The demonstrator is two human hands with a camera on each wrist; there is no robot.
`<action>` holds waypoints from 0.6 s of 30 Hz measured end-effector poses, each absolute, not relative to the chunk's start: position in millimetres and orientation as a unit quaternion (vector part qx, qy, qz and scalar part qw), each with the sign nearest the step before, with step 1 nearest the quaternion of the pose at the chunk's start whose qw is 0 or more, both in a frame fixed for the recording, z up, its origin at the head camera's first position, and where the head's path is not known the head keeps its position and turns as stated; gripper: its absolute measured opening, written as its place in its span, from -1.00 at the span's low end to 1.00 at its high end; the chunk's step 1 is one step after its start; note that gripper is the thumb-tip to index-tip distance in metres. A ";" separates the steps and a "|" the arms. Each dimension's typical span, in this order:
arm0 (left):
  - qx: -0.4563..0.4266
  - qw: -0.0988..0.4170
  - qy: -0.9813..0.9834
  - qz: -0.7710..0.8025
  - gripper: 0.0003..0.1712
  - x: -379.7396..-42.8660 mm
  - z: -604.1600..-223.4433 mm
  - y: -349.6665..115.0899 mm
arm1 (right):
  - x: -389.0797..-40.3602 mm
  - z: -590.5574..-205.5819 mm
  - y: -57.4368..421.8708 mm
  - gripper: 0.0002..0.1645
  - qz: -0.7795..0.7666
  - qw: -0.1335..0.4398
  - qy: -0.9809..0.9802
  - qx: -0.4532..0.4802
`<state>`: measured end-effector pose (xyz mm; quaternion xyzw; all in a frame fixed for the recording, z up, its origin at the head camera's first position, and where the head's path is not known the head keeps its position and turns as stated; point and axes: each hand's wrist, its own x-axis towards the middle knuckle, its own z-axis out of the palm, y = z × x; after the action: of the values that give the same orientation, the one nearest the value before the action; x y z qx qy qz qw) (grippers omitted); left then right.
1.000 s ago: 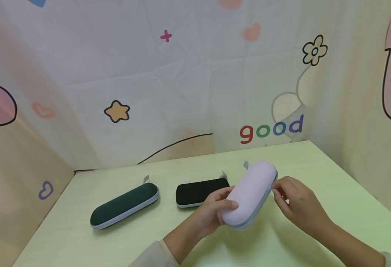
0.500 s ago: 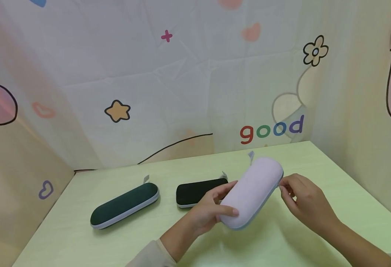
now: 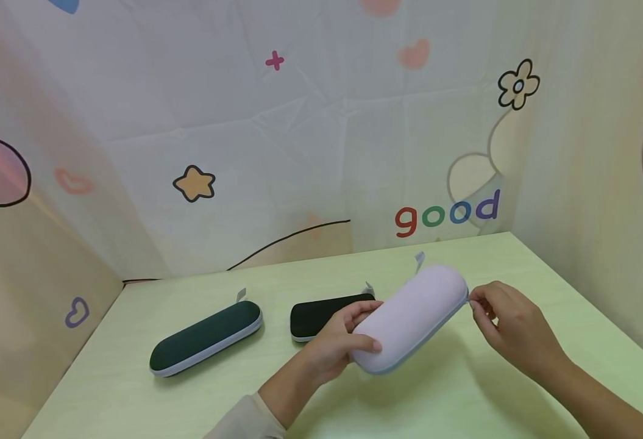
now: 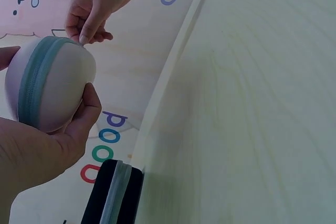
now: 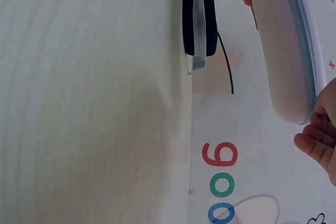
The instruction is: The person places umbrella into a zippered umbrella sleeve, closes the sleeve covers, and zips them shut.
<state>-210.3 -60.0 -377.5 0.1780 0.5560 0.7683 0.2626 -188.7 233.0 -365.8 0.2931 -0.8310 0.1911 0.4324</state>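
A pale pink zippered glasses case (image 3: 411,317) with a light blue zip band (image 4: 34,82) is held up over the table, tilted with its far end to the right. My left hand (image 3: 329,347) grips its near end, thumb on top and fingers around the side. At the far right end, my right hand (image 3: 513,326) pinches at the zip with thumb and forefinger; the zip pull (image 5: 322,116) is mostly hidden by the fingertips. The zip band appears closed along the part that shows in the left wrist view. A small grey fabric tab (image 3: 420,261) sticks up behind the case.
A black zippered case (image 3: 321,314) lies on the pale green table (image 3: 233,402) just behind my left hand, which partly covers it. Farther left lies a dark green zippered case (image 3: 206,338) with a grey-white zip band. A printed cloth (image 3: 299,152) hangs behind the table.
My right hand has moved right and slightly up, along the zip to the case's far end. The pink case has turned clockwise, and my left hand has shifted slightly left.
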 end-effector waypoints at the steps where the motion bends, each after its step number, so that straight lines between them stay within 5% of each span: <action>1: 0.180 0.261 0.559 0.766 -0.22 -210.7 -377.7 -60.7 | -188.9 -365.9 233.5 -0.64 0.190 0.431 -0.832 0.294; 13: 0.186 0.251 0.583 0.750 -0.20 -211.9 -376.8 -64.8 | -193.0 -368.1 238.9 -0.36 0.181 0.428 -0.834 0.297; 15: 0.187 0.245 0.583 0.752 -0.19 -212.1 -377.1 -65.0 | -194.8 -369.3 240.5 -0.40 0.181 0.427 -0.834 0.299; 18: 0.189 0.240 0.584 0.752 -0.19 -212.3 -378.5 -65.6 | -196.1 -370.5 244.1 -0.79 0.180 0.423 -0.839 0.291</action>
<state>-212.3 -65.6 -378.5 0.1885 0.5838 0.7524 0.2399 -196.1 244.1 -370.5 0.2913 -0.8391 0.1795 0.4229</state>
